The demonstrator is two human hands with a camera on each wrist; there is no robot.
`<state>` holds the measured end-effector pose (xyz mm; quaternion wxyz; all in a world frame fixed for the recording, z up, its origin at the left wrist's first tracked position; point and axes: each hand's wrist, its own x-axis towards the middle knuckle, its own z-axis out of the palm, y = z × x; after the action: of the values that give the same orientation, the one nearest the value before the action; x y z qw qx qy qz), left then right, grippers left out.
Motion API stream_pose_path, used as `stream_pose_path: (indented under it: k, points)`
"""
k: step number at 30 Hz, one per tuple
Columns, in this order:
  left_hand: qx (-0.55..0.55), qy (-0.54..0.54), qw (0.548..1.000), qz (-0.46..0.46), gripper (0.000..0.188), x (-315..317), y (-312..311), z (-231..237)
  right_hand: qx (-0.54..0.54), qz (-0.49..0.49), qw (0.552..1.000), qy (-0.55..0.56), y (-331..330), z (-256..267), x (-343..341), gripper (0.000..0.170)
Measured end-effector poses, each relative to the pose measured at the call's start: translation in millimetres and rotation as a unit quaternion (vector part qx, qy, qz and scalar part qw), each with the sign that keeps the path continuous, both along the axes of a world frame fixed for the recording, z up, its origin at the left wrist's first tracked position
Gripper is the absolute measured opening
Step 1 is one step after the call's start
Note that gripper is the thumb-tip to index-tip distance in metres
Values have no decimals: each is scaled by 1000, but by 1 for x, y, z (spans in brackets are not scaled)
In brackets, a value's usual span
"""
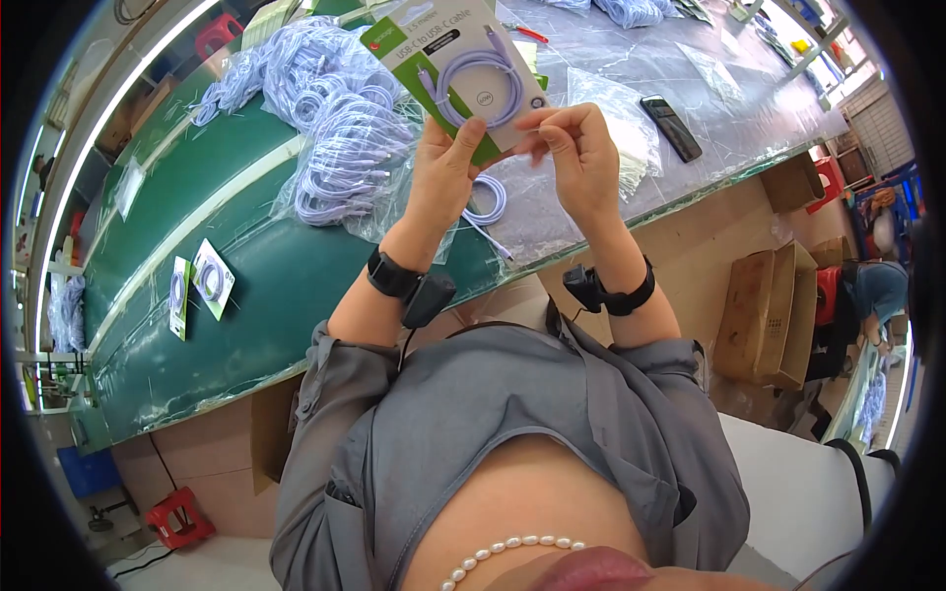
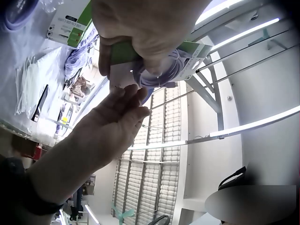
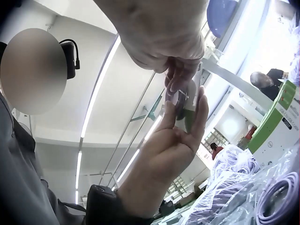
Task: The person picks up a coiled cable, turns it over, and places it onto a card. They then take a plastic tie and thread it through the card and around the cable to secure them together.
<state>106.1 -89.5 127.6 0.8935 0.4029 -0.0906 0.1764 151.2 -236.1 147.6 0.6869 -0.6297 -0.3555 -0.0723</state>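
A white and green card (image 1: 409,49) with a coiled lilac cable (image 1: 480,87) on its front is held up in the head view. The left hand (image 1: 448,167) grips its lower edge, thumb on the front. At the card's lower right corner is the right hand (image 1: 581,163), fingers bent and bunched together; in the left wrist view the right hand's (image 2: 112,122) fingertips meet the card's edge. Whether they pinch something thin there is unclear. Below the hands, a loose coiled cable (image 1: 487,201) lies on the table.
Bundles of lilac cables (image 1: 340,148) in clear plastic cover the table's middle. Two carded cables (image 1: 212,279) lie at the left on the green surface (image 1: 128,364). A phone (image 1: 671,128) and white ties (image 1: 636,148) are at the right. Cardboard boxes (image 1: 764,310) stand on the floor.
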Motion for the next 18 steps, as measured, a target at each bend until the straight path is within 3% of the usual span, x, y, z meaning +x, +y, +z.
stream_pose_path:
  k: [2, 7, 10, 14, 18]
  points:
    - [25, -5, 1000, -6, 33, -3, 0, -2, 35, 61, 997, -3, 0, 1, 5, 5]
    - [94, -6, 996, 9, 33, -13, -1, 5, 13, 88, 996, -2, -7, -3, 4, 9]
    - [63, 22, 998, -3, 34, -17, -1, 9, -98, 1, 954, -282, -10, 3, 6, 14]
    - [74, 26, 997, -9, 31, -17, -4, 10, -124, -64, 900, -413, -6, 15, -2, 16]
    - [67, 4, 997, -44, 27, -16, -3, 3, -157, -97, 904, -385, -3, 14, -2, 17]
